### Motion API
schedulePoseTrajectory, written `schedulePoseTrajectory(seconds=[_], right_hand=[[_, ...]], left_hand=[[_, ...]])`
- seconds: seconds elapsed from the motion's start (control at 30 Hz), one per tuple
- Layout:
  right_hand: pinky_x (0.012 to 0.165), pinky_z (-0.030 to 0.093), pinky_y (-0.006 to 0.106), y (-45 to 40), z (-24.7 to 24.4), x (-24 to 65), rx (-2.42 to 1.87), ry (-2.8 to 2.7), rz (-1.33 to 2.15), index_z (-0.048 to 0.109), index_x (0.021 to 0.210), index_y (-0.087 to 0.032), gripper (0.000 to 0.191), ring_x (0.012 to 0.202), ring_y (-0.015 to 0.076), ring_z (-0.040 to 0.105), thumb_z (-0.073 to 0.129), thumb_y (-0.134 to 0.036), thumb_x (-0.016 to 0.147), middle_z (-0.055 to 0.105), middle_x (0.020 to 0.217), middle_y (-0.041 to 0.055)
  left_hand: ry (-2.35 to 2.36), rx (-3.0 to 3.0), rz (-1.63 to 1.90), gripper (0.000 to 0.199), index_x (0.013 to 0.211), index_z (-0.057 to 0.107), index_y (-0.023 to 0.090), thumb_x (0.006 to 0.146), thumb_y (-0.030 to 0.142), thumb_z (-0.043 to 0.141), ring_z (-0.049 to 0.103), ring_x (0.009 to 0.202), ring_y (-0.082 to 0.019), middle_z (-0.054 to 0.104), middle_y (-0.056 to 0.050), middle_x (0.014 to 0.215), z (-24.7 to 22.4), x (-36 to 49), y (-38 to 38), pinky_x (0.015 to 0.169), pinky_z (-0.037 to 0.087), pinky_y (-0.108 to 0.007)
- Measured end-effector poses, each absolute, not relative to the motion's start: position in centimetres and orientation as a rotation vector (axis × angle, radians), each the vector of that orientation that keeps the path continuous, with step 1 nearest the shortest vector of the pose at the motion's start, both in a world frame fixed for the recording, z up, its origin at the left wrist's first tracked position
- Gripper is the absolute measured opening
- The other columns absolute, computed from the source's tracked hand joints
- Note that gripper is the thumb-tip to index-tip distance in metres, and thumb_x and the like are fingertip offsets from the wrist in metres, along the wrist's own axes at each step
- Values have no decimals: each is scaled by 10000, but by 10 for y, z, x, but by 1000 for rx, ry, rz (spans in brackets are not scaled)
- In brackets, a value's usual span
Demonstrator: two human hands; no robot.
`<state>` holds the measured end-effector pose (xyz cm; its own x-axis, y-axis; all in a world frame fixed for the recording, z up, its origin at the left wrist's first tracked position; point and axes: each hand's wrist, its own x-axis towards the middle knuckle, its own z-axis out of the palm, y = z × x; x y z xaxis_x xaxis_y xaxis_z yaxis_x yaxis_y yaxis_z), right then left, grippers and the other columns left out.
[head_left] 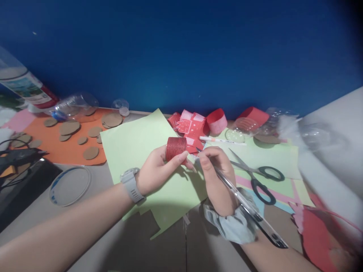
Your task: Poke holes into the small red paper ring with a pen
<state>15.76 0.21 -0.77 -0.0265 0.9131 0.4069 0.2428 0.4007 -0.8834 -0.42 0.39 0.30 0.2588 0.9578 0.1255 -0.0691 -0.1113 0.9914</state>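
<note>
My left hand point(159, 166), with a grey watch on the wrist, grips a small red ribbed cylinder point(176, 148) that looks wound with cord. To its right, my right hand point(217, 177) is closed around a slim pen point(241, 198) with a clear barrel and a dark end. The pen slants, its tip close to my left fingertips; whether it touches anything there I cannot tell. Beneath both hands lies a light green paper sheet point(133, 139) with a jagged cut lower edge. Black-handled scissors point(255, 175) lie open beside my right hand.
Red and pink paper pieces point(193, 126) and a white marker point(222, 140) lie behind my hands. Cardboard discs point(69, 127) rest on orange paper point(56, 145) at left, near a clear plastic bottle point(78, 104) and a tape ring point(70, 187). A blue wall point(181, 56) bounds the back.
</note>
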Motion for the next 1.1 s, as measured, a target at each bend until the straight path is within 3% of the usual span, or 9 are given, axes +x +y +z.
schedulePoseTrajectory(seconds=[0.17, 0.27, 0.43, 0.77, 1.1], right_hand=[[705, 407, 282, 2, -8, 156, -1064, -1565, 694, 581, 845, -218, 58, 814, 147, 517, 592, -213, 901, 506, 861, 4], [665, 423, 276, 1, -7, 155, -1075, -1554, 807, 614, 884, -230, 78, 745, 126, 532, 555, -256, 928, 494, 885, 3], [720, 425, 260, -2, -4, 155, -1025, -1565, 869, 610, 850, -237, 72, 814, 130, 530, 581, -249, 915, 517, 874, -6], [713, 370, 273, -2, -2, 157, -1024, -1580, 932, 545, 796, -209, 166, 765, 132, 480, 527, -275, 947, 486, 818, -14], [698, 342, 269, -2, -4, 157, -1112, -1611, 749, 498, 778, -209, 218, 746, 131, 449, 480, -303, 973, 465, 807, -21]], left_hand=[[1053, 1641, 1130, 299, 817, 655, 138, 974, 314, 471, 629, 777, -140, 676, -56, 826, 5, -4, -3, 754, 501, -254], [1015, 1805, 1101, 273, 831, 639, 143, 977, 287, 459, 631, 842, -162, 678, -56, 871, 2, -4, -3, 813, 489, -283], [891, 2221, 1144, 150, 983, 619, 151, 930, 245, 515, 613, 974, -220, 682, -83, 1016, -4, -2, 1, 897, 477, -358], [1070, 2769, 1208, 240, 1050, 595, 69, 877, 223, 533, 653, 955, -266, 697, -154, 964, -4, 0, -5, 912, 496, -410], [1093, 2786, 1121, 370, 1181, 529, 50, 890, 277, 493, 623, 1047, -289, 672, -170, 1056, -4, 3, -4, 963, 479, -430]])
